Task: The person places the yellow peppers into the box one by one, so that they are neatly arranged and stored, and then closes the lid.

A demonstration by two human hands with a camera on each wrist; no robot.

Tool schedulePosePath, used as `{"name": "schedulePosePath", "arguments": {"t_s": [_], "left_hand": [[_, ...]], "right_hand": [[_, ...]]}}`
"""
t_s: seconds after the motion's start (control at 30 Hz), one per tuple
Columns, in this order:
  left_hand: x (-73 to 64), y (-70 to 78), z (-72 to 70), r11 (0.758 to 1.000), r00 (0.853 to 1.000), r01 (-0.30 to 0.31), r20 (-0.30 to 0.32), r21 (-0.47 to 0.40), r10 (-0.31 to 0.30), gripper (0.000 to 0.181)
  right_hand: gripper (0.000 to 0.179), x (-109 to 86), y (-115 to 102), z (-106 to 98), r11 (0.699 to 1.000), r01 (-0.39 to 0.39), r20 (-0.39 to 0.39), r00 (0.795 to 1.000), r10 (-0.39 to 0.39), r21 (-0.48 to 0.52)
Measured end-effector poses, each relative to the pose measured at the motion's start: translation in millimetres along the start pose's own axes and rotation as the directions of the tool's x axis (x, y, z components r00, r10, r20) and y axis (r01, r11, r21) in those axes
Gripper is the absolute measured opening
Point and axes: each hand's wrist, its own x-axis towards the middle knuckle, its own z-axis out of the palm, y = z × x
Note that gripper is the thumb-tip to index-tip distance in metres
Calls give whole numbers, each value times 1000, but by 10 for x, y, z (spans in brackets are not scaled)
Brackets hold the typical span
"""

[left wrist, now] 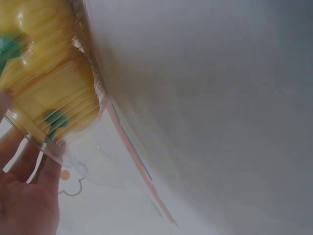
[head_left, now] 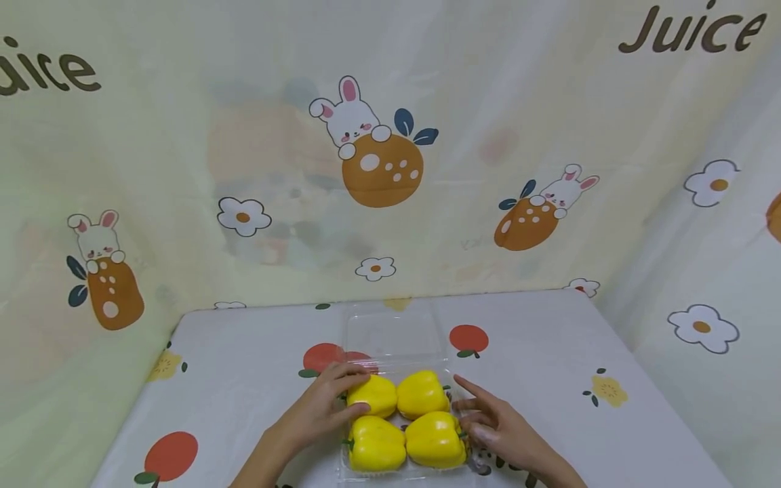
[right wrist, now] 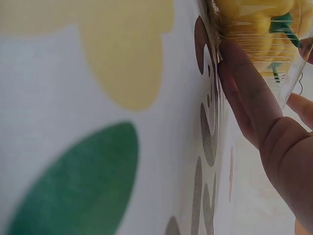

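Observation:
Several yellow bell peppers (head_left: 376, 444) sit two by two in a clear plastic box (head_left: 344, 461), with its lid (head_left: 395, 335) folded back behind. My left hand (head_left: 320, 400) holds the box at its back left: the fingers are outside the wall, while the thumb reaches over the back left pepper (head_left: 379, 393). In the left wrist view, green stems (left wrist: 55, 119) show through the plastic. My right hand (head_left: 494, 423) is at the box's right side, index finger extended. Its fingers (right wrist: 249, 85) meet the outer wall low down in the right wrist view.
A white cloth printed with red fruit (head_left: 171, 455) and yellow flowers covers the table (head_left: 244, 379). Behind and at both sides hangs a pale curtain (head_left: 464, 224) with rabbit and flower prints.

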Motion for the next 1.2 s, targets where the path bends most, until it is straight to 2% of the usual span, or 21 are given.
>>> {"name": "schedulePosePath", "arguments": {"t_s": [0.2, 0.37, 0.67, 0.87, 0.97, 1.03, 1.2], "left_hand": [[31, 4, -7, 1000, 1000, -17, -3, 19, 17, 51], [15, 25, -32, 1000, 1000, -10, -5, -2, 10, 50], [20, 72, 15, 998, 997, -53, -57, 39, 56, 43], [12, 96, -16, 998, 996, -58, -74, -14, 57, 42], [-5, 98, -48, 999, 993, -44, -107, -30, 41, 41], [-21, 94, -72, 999, 987, -33, -156, -3, 32, 39], [-35, 23, -138, 999, 953, -39, -299, 17, 42, 28]], "right_hand": [[75, -24, -9, -15, 999, 35, -1, 999, -35, 4], [76, -22, -1, 10, 1000, 16, -6, 1000, -16, 13], [78, -29, -3, -6, 1000, 17, -8, 1000, -17, -17], [76, -34, -62, -19, 999, 16, -11, 1000, -17, -43], [74, -28, -100, -42, 999, 25, -8, 1000, -25, -28], [72, -21, -124, -63, 999, 41, -5, 999, -41, -16], [70, 5, -179, -122, 997, 81, -17, 997, -81, 5]]}}
